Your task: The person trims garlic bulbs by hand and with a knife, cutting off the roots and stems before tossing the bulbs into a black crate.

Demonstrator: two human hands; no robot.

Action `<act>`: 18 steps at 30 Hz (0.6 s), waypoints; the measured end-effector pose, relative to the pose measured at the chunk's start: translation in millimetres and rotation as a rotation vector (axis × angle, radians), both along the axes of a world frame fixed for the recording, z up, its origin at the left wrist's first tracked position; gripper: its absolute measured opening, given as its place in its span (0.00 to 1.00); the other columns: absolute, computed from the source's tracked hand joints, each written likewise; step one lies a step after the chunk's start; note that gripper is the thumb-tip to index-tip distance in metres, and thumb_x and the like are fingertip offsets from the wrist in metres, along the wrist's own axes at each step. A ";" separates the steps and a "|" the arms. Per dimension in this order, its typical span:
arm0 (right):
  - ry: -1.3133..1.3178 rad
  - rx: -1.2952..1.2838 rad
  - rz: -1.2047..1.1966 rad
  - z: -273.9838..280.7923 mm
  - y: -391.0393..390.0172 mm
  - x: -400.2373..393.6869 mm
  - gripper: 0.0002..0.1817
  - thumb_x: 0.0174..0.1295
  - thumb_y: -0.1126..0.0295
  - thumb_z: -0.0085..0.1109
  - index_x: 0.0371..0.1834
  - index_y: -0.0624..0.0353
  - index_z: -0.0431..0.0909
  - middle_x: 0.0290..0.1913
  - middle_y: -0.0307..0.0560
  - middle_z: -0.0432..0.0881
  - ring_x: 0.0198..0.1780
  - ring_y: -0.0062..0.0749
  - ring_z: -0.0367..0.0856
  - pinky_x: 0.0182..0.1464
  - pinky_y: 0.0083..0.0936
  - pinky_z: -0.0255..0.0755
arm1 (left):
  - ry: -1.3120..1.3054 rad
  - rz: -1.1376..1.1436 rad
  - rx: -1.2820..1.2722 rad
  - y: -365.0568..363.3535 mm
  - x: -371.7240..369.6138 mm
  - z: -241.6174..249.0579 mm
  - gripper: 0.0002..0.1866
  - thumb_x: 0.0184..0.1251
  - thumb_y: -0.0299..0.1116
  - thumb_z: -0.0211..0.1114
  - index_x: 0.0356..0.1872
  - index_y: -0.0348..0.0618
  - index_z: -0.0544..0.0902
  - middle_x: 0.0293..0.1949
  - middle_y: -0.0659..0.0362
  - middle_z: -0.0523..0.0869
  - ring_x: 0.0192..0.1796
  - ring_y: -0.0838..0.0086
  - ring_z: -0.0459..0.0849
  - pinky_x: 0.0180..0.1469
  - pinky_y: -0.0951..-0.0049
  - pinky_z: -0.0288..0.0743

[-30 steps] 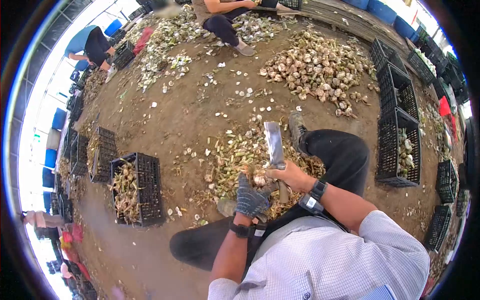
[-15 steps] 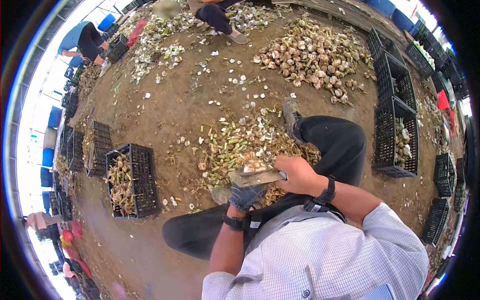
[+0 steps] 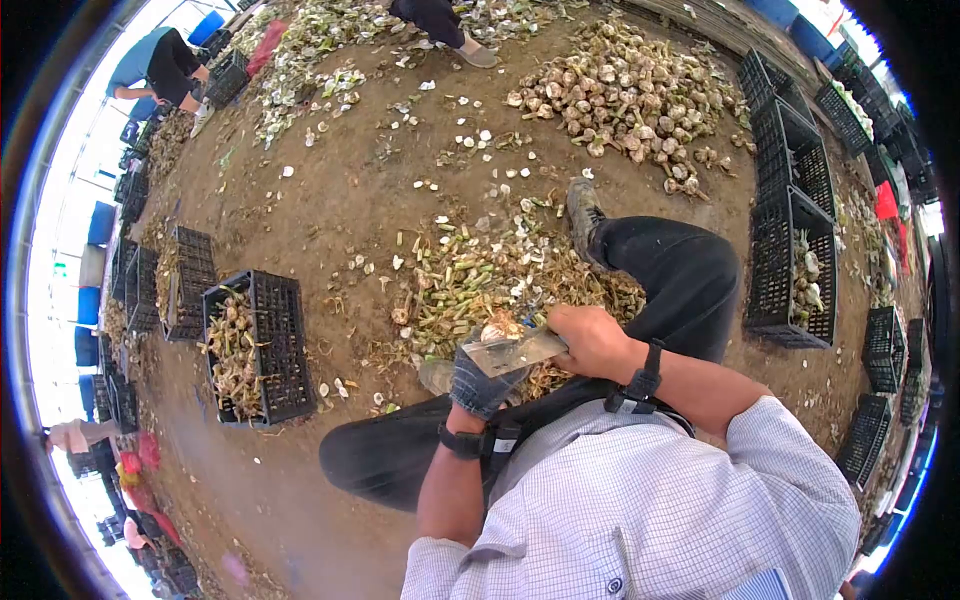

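Note:
My right hand (image 3: 598, 343), bare, is closed around the handle of a broad-bladed knife (image 3: 515, 354). The blade reaches left across my gloved left hand (image 3: 478, 386), with its flat side partly turned up. A garlic bulb (image 3: 501, 328) shows just beyond the blade, at the fingers of the left hand. The blade covers part of that grip. Under and in front of both hands, cut garlic stems and loose skins (image 3: 460, 290) lie heaped between my legs.
A big heap of garlic bulbs (image 3: 630, 95) lies ahead to the right. Black crates (image 3: 770, 285) line the right side, and a crate (image 3: 286, 350) of trimmings stands at left. One person bends at upper left (image 3: 145, 70); another person's leg (image 3: 445, 28) shows at the top.
The knife blade has tilted, showing more of its flat side, and sits slightly lower at its tip. The left hand has turned and shifted a little left. My view has moved slightly.

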State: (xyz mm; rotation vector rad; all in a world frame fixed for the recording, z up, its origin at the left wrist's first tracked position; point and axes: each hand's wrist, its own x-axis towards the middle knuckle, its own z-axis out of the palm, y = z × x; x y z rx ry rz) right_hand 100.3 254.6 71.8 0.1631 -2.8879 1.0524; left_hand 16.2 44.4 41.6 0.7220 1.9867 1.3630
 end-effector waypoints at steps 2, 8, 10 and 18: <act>-0.037 0.006 -0.003 -3.8 -1.6 -0.9 0.17 0.44 0.68 0.67 0.34 0.62 0.72 0.34 0.55 0.76 0.39 0.55 0.79 0.39 0.45 0.73 | -0.041 0.014 0.037 -3.0 -1.1 9.5 0.28 0.55 0.46 0.74 0.54 0.42 0.79 0.44 0.56 0.88 0.49 0.70 0.85 0.51 0.71 0.80; -0.605 0.248 -0.095 -49.6 24.9 -29.7 0.13 0.52 0.62 0.63 0.33 0.61 0.81 0.28 0.55 0.82 0.32 0.52 0.81 0.38 0.45 0.76 | -0.166 0.063 0.099 -22.7 6.6 5.4 0.23 0.56 0.39 0.73 0.51 0.42 0.80 0.42 0.55 0.87 0.46 0.68 0.85 0.48 0.67 0.79; -0.462 0.277 -0.173 -83.9 52.1 -5.5 0.14 0.57 0.60 0.62 0.32 0.63 0.83 0.24 0.55 0.82 0.29 0.49 0.82 0.37 0.45 0.77 | 0.047 0.080 0.060 -34.3 -4.3 9.5 0.23 0.56 0.39 0.74 0.51 0.42 0.80 0.42 0.55 0.86 0.46 0.67 0.85 0.48 0.65 0.79; -0.472 -0.634 -0.298 21.3 -1.5 -34.7 0.24 0.62 0.51 0.63 0.46 0.65 0.83 0.29 0.52 0.84 0.31 0.33 0.82 0.37 0.36 0.74 | -0.172 0.117 0.141 -0.9 -9.3 21.1 0.31 0.52 0.33 0.78 0.57 0.39 0.73 0.48 0.58 0.84 0.52 0.69 0.82 0.56 0.65 0.77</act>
